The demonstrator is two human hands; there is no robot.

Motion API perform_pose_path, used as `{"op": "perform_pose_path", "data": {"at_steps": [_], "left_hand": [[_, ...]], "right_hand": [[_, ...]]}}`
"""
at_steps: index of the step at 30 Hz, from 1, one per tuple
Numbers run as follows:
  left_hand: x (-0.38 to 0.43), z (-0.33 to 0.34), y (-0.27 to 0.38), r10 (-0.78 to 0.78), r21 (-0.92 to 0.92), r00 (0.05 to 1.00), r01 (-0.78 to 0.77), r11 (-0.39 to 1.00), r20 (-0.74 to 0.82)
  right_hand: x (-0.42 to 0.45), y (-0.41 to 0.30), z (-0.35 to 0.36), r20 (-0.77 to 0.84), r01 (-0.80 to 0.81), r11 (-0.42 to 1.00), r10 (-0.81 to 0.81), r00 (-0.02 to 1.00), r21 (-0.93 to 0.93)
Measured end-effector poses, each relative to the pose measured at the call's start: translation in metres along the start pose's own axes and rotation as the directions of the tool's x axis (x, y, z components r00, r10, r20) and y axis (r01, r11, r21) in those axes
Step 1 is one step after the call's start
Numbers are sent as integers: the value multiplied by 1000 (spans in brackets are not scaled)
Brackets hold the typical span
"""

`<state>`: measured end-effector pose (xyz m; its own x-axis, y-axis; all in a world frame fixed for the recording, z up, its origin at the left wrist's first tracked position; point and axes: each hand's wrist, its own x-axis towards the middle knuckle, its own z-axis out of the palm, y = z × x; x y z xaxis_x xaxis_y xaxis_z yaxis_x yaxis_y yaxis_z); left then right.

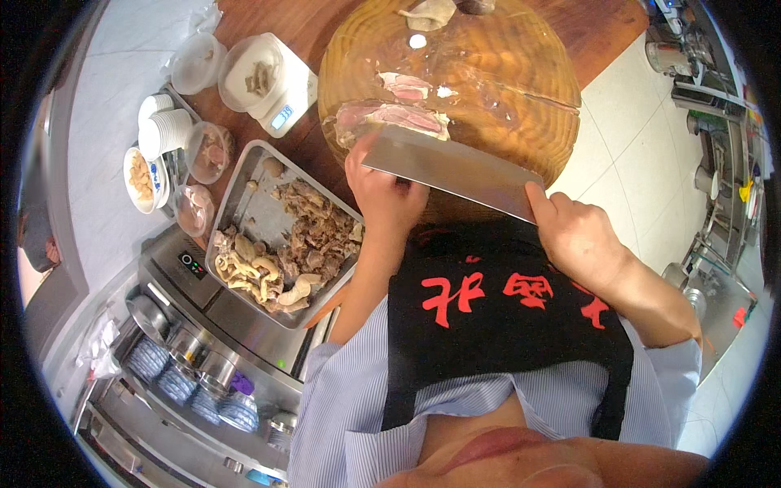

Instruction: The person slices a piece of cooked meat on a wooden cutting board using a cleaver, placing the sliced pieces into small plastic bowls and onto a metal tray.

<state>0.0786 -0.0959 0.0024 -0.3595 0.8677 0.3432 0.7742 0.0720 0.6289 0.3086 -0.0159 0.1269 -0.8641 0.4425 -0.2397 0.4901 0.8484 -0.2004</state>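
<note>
My right hand [576,226] grips the handle of a wide Chinese cleaver [454,174]. Its blade stretches left across the near edge of a round wooden chopping block [518,73], passing over part of my left hand [387,198]. The left fingers are bent beside the near end of a long piece of pink cooked meat [396,119]; the blade hides part of them, so their hold is unclear. Just beyond lies a smaller meat slice [406,86]. Pale offal [430,15] rests at the block's far edge, near a small white piece [417,41].
Left of the block, a steel tray [268,210] holds chopped meat and offal. Behind it are a digital scale [296,79] bearing a plastic bowl [250,73], tubs of meat [208,152], and stacked paper cups [165,134]. A crack [531,97] runs across the block.
</note>
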Motion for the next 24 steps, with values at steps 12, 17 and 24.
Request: {"op": "perform_pose_path", "data": {"at_steps": [12, 17, 24], "left_hand": [[6, 1, 4, 5, -11, 999, -6, 1000, -38], [12, 0, 5, -33, -41, 998, 31, 999, -56], [-12, -10, 11, 30, -60, 1000, -30, 998, -3]], "right_hand": [[58, 4, 44, -163, 35, 999, -36, 986, -9], [122, 33, 44, -48, -14, 980, 24, 999, 199], [52, 27, 28, -98, -88, 955, 121, 988, 283]]}}
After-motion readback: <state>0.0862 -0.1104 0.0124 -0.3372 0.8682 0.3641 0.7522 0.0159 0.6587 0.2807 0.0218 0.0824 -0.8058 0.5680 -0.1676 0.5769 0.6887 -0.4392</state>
